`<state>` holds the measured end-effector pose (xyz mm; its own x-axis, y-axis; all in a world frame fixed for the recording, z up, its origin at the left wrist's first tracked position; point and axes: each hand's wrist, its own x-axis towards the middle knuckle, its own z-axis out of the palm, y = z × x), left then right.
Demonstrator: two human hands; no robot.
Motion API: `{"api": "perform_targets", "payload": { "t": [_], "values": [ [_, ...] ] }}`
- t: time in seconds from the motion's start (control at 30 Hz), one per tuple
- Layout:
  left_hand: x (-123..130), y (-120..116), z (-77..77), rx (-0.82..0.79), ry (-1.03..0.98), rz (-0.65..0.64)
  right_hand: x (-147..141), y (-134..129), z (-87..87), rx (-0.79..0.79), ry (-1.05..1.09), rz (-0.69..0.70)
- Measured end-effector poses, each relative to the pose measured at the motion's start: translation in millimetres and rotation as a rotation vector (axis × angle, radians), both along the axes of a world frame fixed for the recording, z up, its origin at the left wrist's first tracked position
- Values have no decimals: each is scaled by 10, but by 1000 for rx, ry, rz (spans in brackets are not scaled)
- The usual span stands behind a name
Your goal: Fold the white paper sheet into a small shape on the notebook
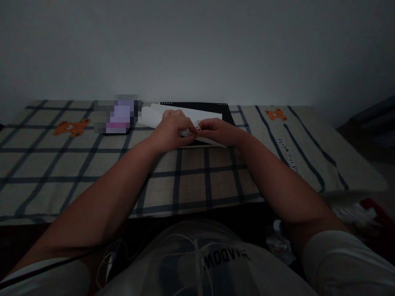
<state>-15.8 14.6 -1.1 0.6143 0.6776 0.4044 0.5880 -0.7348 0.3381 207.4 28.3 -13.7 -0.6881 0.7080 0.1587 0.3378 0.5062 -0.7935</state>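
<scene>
My left hand [174,129] and my right hand [217,130] meet over the middle of the table, with thumbs and fingers pinched together. Between their fingertips is a small white piece with dark red marks [198,125], partly hidden by the fingers; its kind is too small to make out. White paper sheets [203,115] lie just behind and under the hands. A thin white edge [212,142] sticks out below the right hand. Beneath all this rests a flat black board [197,105] with rows of white dots at its top corners.
A checked tablecloth [191,176] with orange bear prints covers the table. Left of the paper stands a phone-like device [120,115] with a blurred-out screen. Behind the table rises a plain wall [197,49]. White cables [197,246] hang over my shirt.
</scene>
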Motion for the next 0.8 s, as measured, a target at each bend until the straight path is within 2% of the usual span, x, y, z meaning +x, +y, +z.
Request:
{"api": "perform_targets", "payload": {
  "t": [0.43,0.6,0.8],
  "values": [
    [5,-24,31,-6,-4,-3,20,-27,44,-97,24,20],
    [0,-14,39,6,2,19,62,-6,52,-113,15,-34],
    [-1,-1,18,20,32,34,104,1,60,-203,-14,-79]
  ]
}}
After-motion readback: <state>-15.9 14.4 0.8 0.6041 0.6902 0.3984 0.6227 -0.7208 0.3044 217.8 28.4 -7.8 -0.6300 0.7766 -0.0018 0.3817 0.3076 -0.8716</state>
